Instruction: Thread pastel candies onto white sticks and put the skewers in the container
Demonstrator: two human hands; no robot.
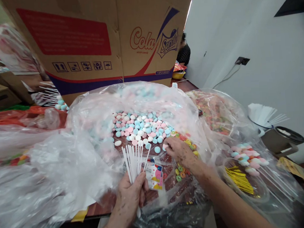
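My left hand [132, 192] is closed around a fanned bundle of thin white sticks [132, 161], their tops pointing up and away from me. One stick leans to the right, above the thumb. My right hand [180, 152] reaches to the edge of a spread of pink, blue and white marshmallows [148, 128]. Its thumb and forefinger are pinched at a pale marshmallow [164, 147]. Beside that wrist lie colourful ring-shaped gummies [181, 172]. A small printed packet [156, 176] rests just right of the sticks.
Behind the clear plastic bag [88, 108] stands a large cardboard carton [82, 35]. To the right are loaded marshmallow sticks [248, 157], a bowl of gold twist ties [240, 180] and a grey jug [280, 139]. Another person [18, 50] works at the left.
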